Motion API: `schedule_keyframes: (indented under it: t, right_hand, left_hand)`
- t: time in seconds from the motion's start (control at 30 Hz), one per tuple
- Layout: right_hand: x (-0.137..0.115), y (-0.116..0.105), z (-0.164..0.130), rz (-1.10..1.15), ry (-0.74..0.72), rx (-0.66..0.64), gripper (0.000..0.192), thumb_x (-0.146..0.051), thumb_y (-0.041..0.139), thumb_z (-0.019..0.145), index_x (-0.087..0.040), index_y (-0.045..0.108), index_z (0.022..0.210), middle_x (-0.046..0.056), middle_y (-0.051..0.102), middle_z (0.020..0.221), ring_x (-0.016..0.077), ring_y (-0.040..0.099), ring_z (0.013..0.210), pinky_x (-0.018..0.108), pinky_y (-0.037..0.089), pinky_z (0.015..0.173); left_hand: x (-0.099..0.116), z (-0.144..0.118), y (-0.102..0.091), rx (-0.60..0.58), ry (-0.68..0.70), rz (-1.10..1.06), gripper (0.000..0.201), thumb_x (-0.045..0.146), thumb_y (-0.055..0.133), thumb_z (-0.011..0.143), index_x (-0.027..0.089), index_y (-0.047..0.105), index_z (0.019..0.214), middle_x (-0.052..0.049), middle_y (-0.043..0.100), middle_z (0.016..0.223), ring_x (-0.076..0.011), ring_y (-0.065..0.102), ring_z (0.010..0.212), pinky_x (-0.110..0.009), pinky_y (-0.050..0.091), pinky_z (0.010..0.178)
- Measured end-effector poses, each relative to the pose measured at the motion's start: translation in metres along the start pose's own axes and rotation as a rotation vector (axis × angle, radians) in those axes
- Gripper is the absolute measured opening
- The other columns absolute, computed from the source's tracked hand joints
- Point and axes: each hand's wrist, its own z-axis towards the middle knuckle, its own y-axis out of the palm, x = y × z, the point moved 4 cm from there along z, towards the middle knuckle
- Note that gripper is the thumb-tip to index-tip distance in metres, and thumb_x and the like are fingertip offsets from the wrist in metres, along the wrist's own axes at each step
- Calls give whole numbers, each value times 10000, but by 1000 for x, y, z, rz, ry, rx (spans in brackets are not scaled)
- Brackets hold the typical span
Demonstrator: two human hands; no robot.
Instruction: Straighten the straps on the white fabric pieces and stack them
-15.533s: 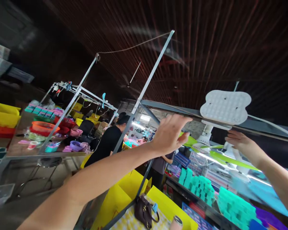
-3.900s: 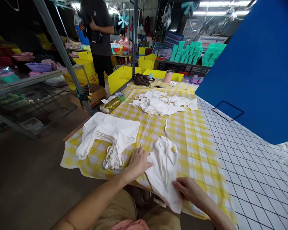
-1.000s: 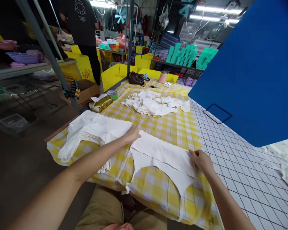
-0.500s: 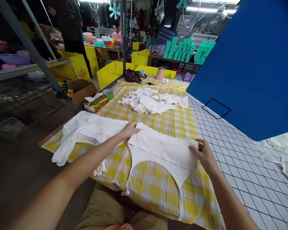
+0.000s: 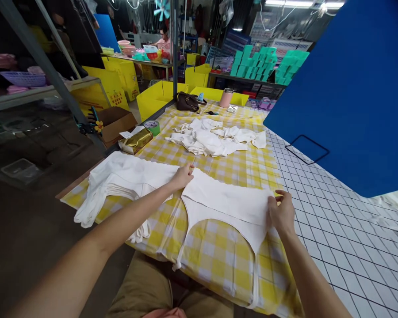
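Cloth bag (image 5: 228, 203), white, spread flat at lower centre of the frame on the checked worktop (image 5: 248, 168); left hand (image 5: 182, 176) and right hand (image 5: 281, 213) each pinch a top corner, keeping it taut. Folded stack (image 5: 126, 181) at left.

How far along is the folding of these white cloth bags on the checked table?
Done: a neat stack of folded bags lies by the left hand. In hand: one white bag spread flat on the yellow checked cloth, the left hand on its left corner and the right hand gripping its right edge, handles hanging over the table edge. Left: a loose heap of unfolded bags farther back.
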Motion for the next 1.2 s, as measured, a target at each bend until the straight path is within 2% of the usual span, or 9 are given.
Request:
schedule_keyframes:
  t: [0.17, 0.3, 0.47, 0.57, 0.7, 0.83, 0.93, 1.03, 1.2]
  right_hand:
    - [-5, 2, -4, -257, -75, -6, 445, -294, 324, 838, -165, 419, 1254, 106, 575, 976, 226, 549, 771, 343, 385, 690]
    - [-11, 12, -16, -470, -205, 36, 452, -295, 295, 875, -131, 432, 1273, 187, 490, 1189, 299, 520, 971, 404, 407, 735]
    - [-15, 36, -31, -507, -470, -107, 480, -373, 207, 925, -212, 363, 1350, 103, 339, 1426, 274, 296, 1289, 491, 272, 996]
    - [2, 43, -28, -498, -389, -276, 497, -413, 189, 921, -248, 343, 1364, 56, 308, 1457, 247, 205, 1348, 517, 187, 1047]
    - [27, 12, -36, -407, -194, -233, 504, -409, 299, 869, -203, 407, 1316, 107, 344, 1430, 281, 266, 1321, 544, 220, 1027]
    - [43, -49, -98, -87, -57, -258, 465, -456, 393, 816, -162, 551, 1141, 140, 589, 1159, 271, 541, 1055, 414, 417, 902]
    - [48, -74, -171, 171, -9, -717, 400, -510, 445, 816, -238, 627, 1044, 71, 646, 1078, 241, 592, 969, 346, 465, 835]
    - [58, -65, -233, 238, 125, -1024, 430, -529, 539, 759, -241, 655, 1057, 71, 646, 1114, 259, 583, 1022, 351, 444, 891]
    - [75, -3, -262, 433, 276, -606, 589, -656, 543, 670, -203, 648, 1032, 104, 602, 1171, 297, 483, 1156, 389, 378, 959]
  left_hand:
    - [3, -5, 9, 63, 119, 142, 611, 24, 424, 759, 143, 327, 1351, -78, 627, 974, -200, 581, 913, -285, 439, 837]
    - [12, -17, 28, 96, 233, 408, 588, 132, 441, 827, 165, 280, 1392, -156, 369, 1374, -294, 384, 1231, -400, 328, 1015]
    - [17, -39, 60, -192, 464, 455, 577, 462, 391, 879, 265, 254, 1404, -55, 136, 1509, -256, 84, 1386, -469, 80, 1118]
    - [8, -44, 64, -269, 472, 445, 571, 505, 331, 888, 288, 235, 1407, -30, 84, 1516, -223, 47, 1391, -481, 28, 1117]
    - [4, -45, 62, -294, 424, 450, 642, 535, 322, 876, 250, 165, 1429, -53, 46, 1515, -246, -3, 1390, -530, -20, 1094]
    - [27, -51, 71, -229, 377, 464, 706, 516, 375, 860, 197, 127, 1438, -105, 71, 1509, -279, -10, 1385, -540, -29, 1089]
    - [61, -63, 93, -238, 486, 440, 678, 501, 364, 869, 210, 137, 1437, -96, 84, 1510, -272, 12, 1388, -537, -34, 1093]
    - [93, -78, 122, -272, 577, 396, 687, 521, 321, 876, 199, 106, 1443, -92, 87, 1510, -264, 2, 1389, -540, -43, 1092]
    - [116, -101, 168, -400, 688, 365, 725, 592, 293, 852, 202, 129, 1441, -94, 25, 1513, -268, -39, 1387, -554, -51, 1081]
